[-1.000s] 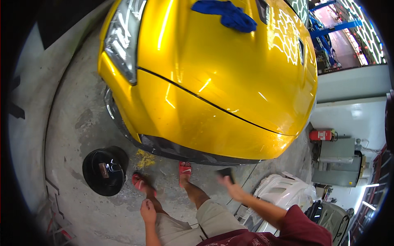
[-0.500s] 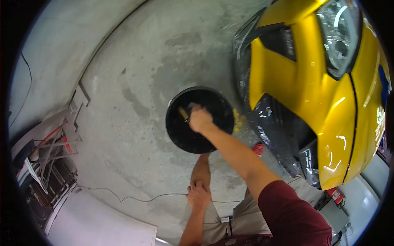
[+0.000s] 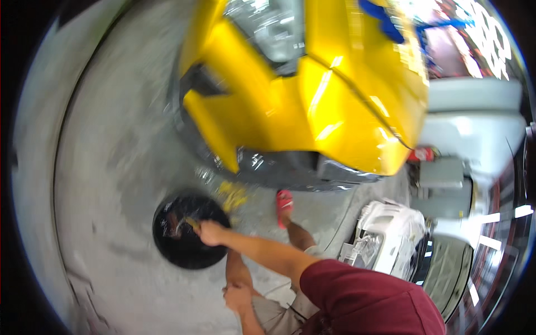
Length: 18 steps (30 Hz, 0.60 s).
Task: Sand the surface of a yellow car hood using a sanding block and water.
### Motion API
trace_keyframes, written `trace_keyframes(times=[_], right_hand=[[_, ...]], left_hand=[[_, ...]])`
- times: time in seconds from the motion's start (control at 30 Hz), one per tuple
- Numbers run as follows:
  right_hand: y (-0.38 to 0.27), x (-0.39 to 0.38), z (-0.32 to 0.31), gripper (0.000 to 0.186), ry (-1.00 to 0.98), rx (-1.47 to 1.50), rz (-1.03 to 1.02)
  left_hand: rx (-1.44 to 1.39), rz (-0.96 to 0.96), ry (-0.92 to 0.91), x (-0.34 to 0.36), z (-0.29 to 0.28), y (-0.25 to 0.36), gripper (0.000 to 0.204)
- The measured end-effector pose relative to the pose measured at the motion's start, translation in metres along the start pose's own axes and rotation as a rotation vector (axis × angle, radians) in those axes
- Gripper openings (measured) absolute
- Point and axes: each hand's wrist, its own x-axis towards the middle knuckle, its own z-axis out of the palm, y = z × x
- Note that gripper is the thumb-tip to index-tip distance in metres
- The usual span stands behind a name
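My right hand (image 3: 210, 233) is closed round a narrow yellow tool (image 3: 192, 224), whose kind is blurred. It holds the tool over a black round tub (image 3: 190, 255) standing on the floor. Shiny reflections show inside the tub. My left hand (image 3: 237, 298) lies on my bent left leg (image 3: 239, 270) with its fingers over it, holding nothing. Beyond the tub stands a glossy yellow car (image 3: 268, 120), its lower edge wrapped in dark plastic film (image 3: 273, 170).
Yellow scraps (image 3: 231, 195) lie on the concrete floor (image 3: 111, 223) between tub and car. My foot in a red sandal (image 3: 284, 200) is near the car. A white bumper-like part (image 3: 385, 229) and a red fire extinguisher (image 3: 422, 154) are to the right.
My view has swung to the right, so the car and tub sit further left. My right hand has shifted toward the tub's near right rim with the yellow tool.
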Motion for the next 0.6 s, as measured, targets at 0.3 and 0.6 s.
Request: trace_keyframes(times=[0.3,0.6], right_hand=[[0.104,-0.188,-0.102,0.076,0.235,0.58,0.318],[0.341,-0.291,-0.109,0.061,0.897,0.229,0.682]], left_hand=[[0.196,0.336,0.128,0.025,-0.025,-0.006,0.043],[0.171,0.702,0.091,-0.004,-0.026,0.13,0.042]])
